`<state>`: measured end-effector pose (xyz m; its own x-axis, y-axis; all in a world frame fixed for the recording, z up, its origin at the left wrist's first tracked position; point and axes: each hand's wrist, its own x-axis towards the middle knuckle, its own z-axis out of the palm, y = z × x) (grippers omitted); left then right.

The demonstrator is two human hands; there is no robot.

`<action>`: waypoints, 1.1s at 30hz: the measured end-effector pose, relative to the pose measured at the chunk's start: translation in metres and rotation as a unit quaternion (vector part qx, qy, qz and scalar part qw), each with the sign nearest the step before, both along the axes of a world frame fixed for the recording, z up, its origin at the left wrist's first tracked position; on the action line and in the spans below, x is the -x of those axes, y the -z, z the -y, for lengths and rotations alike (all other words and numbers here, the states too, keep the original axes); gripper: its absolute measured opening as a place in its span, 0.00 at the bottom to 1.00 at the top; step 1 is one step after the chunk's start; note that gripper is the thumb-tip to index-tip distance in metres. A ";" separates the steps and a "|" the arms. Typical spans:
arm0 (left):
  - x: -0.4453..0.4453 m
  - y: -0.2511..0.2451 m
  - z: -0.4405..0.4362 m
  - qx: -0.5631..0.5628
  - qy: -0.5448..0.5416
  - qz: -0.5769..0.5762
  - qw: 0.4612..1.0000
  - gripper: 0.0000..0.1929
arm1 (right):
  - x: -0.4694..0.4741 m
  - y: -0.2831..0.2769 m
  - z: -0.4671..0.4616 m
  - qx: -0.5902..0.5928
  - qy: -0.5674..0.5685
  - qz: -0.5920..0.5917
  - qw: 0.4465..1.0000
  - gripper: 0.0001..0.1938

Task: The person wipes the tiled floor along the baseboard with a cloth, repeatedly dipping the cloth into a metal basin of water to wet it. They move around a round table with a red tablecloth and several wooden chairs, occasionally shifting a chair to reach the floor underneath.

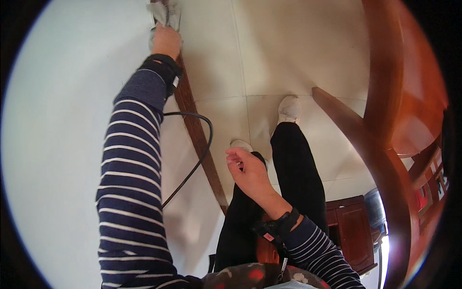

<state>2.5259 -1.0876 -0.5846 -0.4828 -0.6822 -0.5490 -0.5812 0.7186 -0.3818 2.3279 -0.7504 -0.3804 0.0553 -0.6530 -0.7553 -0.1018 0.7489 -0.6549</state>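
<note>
My left hand point(167, 40) reaches far forward at the top of the head view and is closed on a greyish cloth point(166, 14). The cloth lies against the upper stretch of a dark brown baseboard point(196, 133), where the white wall point(65, 126) meets the floor. Part of the cloth is hidden by the hand. In front of my body, above my legs, my right hand point(249, 173) hangs with loosely curled fingers and nothing visible in it. Both wrists wear black bands.
A black cable point(210, 133) loops out beside my left forearm, across the baseboard. Curved reddish wooden furniture point(382, 144) stands at the right on the tiled floor point(288, 47). A dark red wooden cabinet point(355, 231) is at the lower right. My shoes point(289, 108) are on the tiles.
</note>
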 end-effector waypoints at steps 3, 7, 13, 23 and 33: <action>-0.023 -0.011 -0.101 0.021 0.063 0.144 0.987 0.15 | -0.011 -0.016 -0.002 0.007 -0.002 0.029 1.000 0.12; -0.034 0.002 -0.273 -0.165 0.038 0.194 0.966 0.16 | -0.011 -0.022 -0.005 -0.003 0.024 0.034 0.999 0.11; -0.039 -0.043 -0.419 -0.342 -0.089 0.087 0.932 0.15 | -0.009 0.010 -0.027 -0.022 0.033 0.056 0.998 0.12; 0.025 -0.141 -0.232 -0.293 -0.474 -0.346 0.755 0.23 | -0.003 0.046 0.011 -0.088 0.116 0.143 0.979 0.29; 0.088 -0.169 -0.166 -0.329 -0.656 -0.469 0.491 0.23 | 0.006 0.017 0.125 -0.088 0.262 0.334 0.901 0.34</action>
